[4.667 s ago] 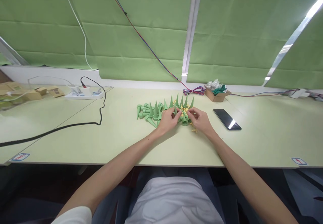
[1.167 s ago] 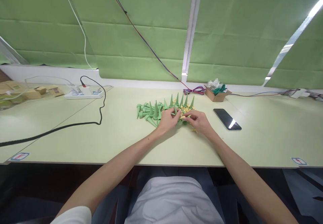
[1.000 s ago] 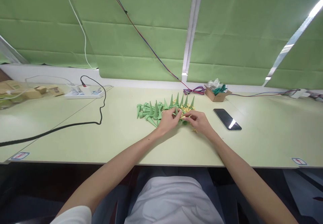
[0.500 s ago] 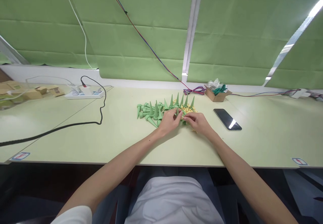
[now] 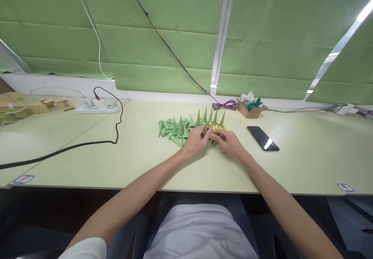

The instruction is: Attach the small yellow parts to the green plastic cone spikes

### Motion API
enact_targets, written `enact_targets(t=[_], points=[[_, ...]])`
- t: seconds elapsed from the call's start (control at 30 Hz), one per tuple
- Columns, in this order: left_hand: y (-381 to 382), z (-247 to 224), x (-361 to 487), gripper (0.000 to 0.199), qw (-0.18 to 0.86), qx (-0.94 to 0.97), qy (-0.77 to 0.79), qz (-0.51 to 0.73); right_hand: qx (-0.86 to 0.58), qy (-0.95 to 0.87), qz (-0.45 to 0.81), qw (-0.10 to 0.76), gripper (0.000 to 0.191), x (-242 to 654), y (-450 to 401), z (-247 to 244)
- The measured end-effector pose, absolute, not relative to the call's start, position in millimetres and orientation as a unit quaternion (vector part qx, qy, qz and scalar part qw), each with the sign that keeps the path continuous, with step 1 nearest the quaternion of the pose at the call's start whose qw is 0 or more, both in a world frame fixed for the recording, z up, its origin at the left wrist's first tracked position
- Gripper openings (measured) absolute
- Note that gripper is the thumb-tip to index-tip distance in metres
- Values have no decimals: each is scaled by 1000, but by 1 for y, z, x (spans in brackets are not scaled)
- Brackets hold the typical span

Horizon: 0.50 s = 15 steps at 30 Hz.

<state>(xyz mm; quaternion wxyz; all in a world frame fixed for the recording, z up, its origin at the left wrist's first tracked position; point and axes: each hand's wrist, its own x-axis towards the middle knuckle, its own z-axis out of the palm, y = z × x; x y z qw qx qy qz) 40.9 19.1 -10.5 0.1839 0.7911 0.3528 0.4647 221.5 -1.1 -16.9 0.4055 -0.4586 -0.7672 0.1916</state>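
My left hand (image 5: 197,139) is closed around a green cone (image 5: 205,130) at the front of a group of similar cones. Close on its right, my right hand (image 5: 228,140) has its fingers pinched near that cone; what they hold is too small to make out. Several green cones (image 5: 180,127) lie or stand to the left of and behind my hands. Small yellow pieces (image 5: 217,126) are heaped just behind my right hand, with upright cones around them.
A black phone (image 5: 262,138) lies to the right. Behind it stands a small cardboard box (image 5: 251,112) with clear plastic and green material. On the left are a white power strip (image 5: 97,109), a black cable (image 5: 87,144) and cardboard pieces (image 5: 37,106).
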Motion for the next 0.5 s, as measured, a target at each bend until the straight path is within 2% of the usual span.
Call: enact_targets(t=[0.27,0.5], points=[[18,-9,41,27,184,787,359,466,-444,-768,210,411,27,222,0,-19],[19,-11,41,30,188,794,356,455,-456,-788,160,382,46,221,-2,-15]])
